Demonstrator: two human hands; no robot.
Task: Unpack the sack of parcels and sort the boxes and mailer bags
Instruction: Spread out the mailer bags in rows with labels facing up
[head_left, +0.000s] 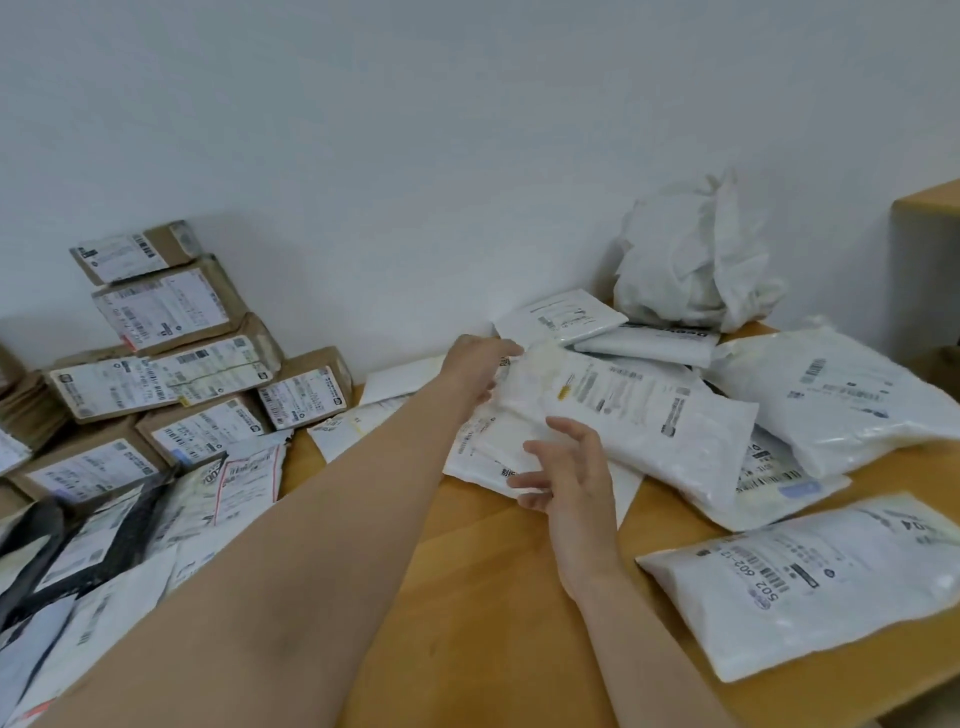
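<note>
Hands on a white mailer (623, 410): left hand (475, 364) grips, fingertips hidden; right hand (569, 470) loosely open.

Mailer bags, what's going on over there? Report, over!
Left grip curled on white mailer bag far corner. Right grip open at its near edge. Bag atop other mailers; boxes stacked left, clear of it.

Finding boxes (171, 358) stacking against the wall (415, 156) at the far left, with a heap of mailers (104, 561) lying just before them; seeing the sack (696, 260) sitting at the back right of the table (467, 597), a pile of mailer bags (649, 405) spreading before it, and one lone bag (805, 577) lying nearest, apart at the right
</note>
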